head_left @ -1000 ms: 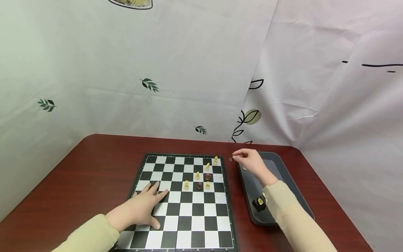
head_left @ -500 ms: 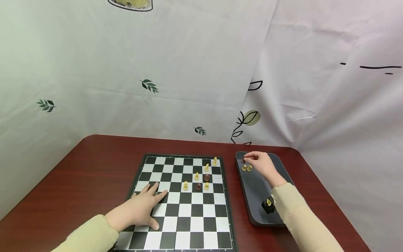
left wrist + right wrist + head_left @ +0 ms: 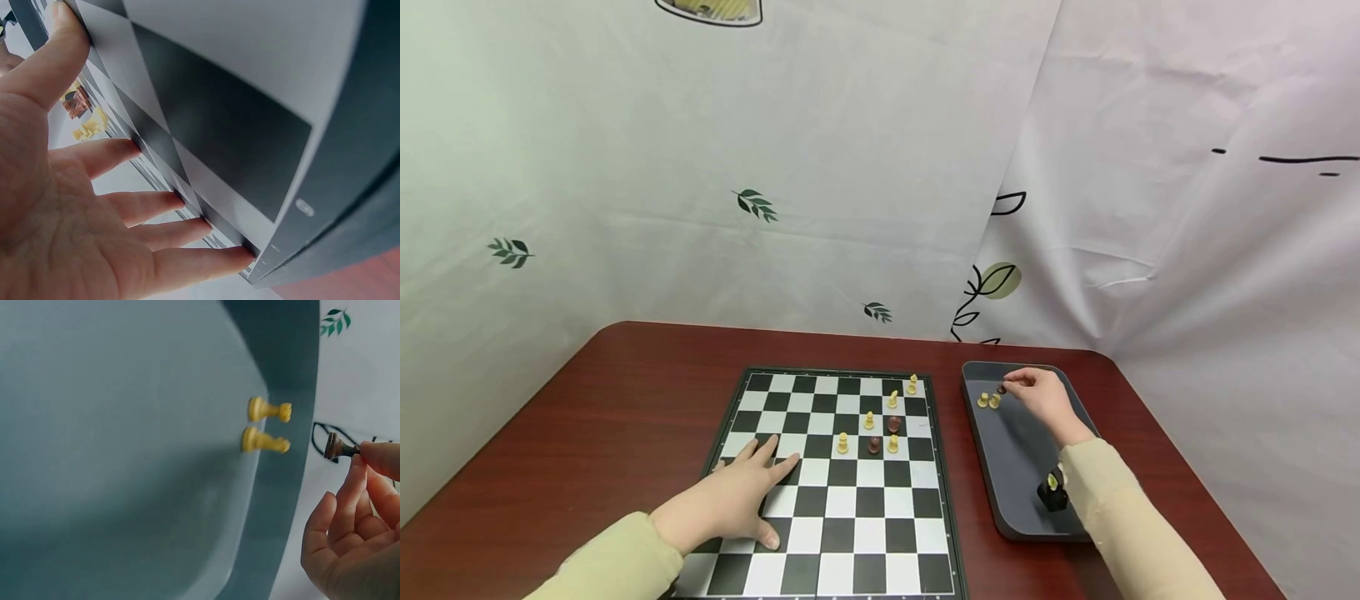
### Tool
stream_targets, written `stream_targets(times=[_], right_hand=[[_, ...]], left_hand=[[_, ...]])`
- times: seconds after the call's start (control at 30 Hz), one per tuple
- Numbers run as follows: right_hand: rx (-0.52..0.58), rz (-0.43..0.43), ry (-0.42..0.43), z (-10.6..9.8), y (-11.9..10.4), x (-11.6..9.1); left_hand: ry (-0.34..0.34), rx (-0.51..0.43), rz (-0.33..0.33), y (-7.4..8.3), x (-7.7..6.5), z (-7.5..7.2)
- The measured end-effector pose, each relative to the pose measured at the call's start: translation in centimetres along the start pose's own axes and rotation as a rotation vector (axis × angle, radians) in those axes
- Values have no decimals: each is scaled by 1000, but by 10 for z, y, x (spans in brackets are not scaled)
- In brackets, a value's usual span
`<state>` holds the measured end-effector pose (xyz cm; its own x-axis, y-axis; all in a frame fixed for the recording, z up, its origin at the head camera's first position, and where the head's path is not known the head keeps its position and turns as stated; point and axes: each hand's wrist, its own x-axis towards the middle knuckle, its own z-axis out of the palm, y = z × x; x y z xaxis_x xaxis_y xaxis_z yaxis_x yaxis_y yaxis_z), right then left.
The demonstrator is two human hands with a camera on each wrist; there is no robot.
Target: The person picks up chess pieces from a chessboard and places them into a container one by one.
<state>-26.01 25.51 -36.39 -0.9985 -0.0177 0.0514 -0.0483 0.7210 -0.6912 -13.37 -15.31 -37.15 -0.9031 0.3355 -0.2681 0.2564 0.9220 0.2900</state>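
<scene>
My right hand (image 3: 1041, 396) pinches a dark brown chess piece (image 3: 340, 449) between thumb and fingertips, its base pointing away from the fingers. It holds the piece over the far end of the grey tray (image 3: 1018, 475). Close beside it, two pale yellow chess pieces (image 3: 267, 425) stand upright in the tray. My left hand (image 3: 737, 496) rests with spread fingers on the left side of the black-and-white chessboard (image 3: 871, 500). Fingertips touch the squares in the left wrist view. Several yellow chess pieces (image 3: 843, 443) and two dark brown ones (image 3: 874, 446) stand on the board's far right part.
The dark red table (image 3: 587, 450) carries the board and, right of it, the tray with raised walls. Behind its far edge hangs a white cloth (image 3: 820, 267) with leaf prints. A black wrist device (image 3: 1052, 493) sits on the right wrist.
My right hand has moved right with the dark chess piece, from the gap between board and tray to beyond the two yellow pieces. My left hand has stayed put.
</scene>
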Motion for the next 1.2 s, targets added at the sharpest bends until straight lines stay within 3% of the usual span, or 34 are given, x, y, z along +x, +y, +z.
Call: stream_targets(times=[0.63, 1.2], right_hand=[[-40, 25, -17, 0, 30, 2], [-42, 34, 1, 11, 35, 3]], left_hand=[[4, 4, 6, 1, 1, 1], [-6, -4, -7, 0, -1, 0]])
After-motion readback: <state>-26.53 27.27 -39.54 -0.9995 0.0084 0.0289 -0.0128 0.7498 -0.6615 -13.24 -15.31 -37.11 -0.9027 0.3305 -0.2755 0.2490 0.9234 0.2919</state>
